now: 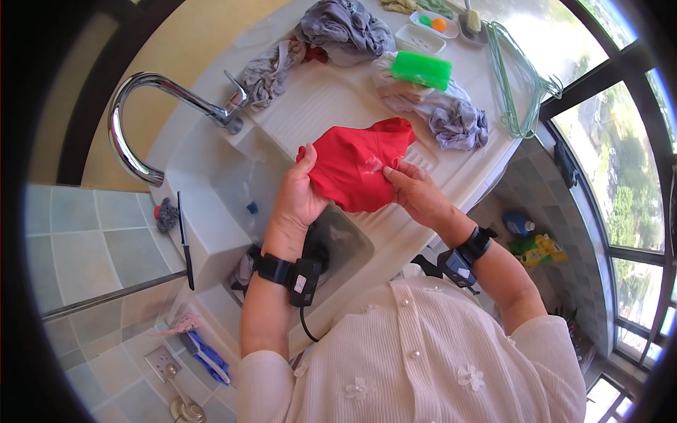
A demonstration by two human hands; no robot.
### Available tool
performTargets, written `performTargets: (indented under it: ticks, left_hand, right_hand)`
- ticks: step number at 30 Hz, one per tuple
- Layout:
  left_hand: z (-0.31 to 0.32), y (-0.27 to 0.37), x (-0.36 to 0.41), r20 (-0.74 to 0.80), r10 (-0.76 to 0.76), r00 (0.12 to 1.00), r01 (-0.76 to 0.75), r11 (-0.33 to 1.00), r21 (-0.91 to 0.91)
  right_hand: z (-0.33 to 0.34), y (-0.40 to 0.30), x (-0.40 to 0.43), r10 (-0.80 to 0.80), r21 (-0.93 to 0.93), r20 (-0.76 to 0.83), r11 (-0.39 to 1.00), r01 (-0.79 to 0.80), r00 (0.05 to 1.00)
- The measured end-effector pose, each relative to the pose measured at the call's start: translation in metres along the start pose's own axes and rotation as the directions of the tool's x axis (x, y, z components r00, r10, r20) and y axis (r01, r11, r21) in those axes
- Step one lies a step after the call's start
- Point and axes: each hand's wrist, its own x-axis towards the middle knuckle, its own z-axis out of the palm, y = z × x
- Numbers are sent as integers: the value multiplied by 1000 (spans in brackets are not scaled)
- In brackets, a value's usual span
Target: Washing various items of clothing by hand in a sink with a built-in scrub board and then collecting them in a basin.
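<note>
A red cloth (349, 164) is stretched between my two hands, above the ribbed washboard (312, 100) of a white laundry sink. Its left edge is pinched by my left hand (303, 187), thumb on top. On the other side my right hand (415, 190) grips it beside a whitish, foamy-looking patch. Beyond the cloth, a green soap bar (421, 70) rests on a bunched white and lavender garment (457, 119). Below my hands is the sink basin (349, 238), with dark cloth in it, partly hidden by my left forearm.
A chrome faucet (174, 92) arches at the left. Crumpled grey-purple clothes (344, 31) and a patterned grey cloth (272, 71) lie at the back. A white soap dish (420, 39), a scrub brush (473, 22) and green wire hangers (510, 84) sit near the window.
</note>
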Motion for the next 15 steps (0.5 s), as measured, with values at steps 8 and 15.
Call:
performTargets:
  ticks: [8,15]
  left_hand:
    - [-11,3,-1,46,20,999,-15,994,-112]
    - [1,1,-2,88,13,996,-3,993,-118]
  right_hand:
    - [-5,-23,-2,-199,-616,-90,781,102,976]
    - [-1,-20,-2,-437,-753,-72,613,238,897]
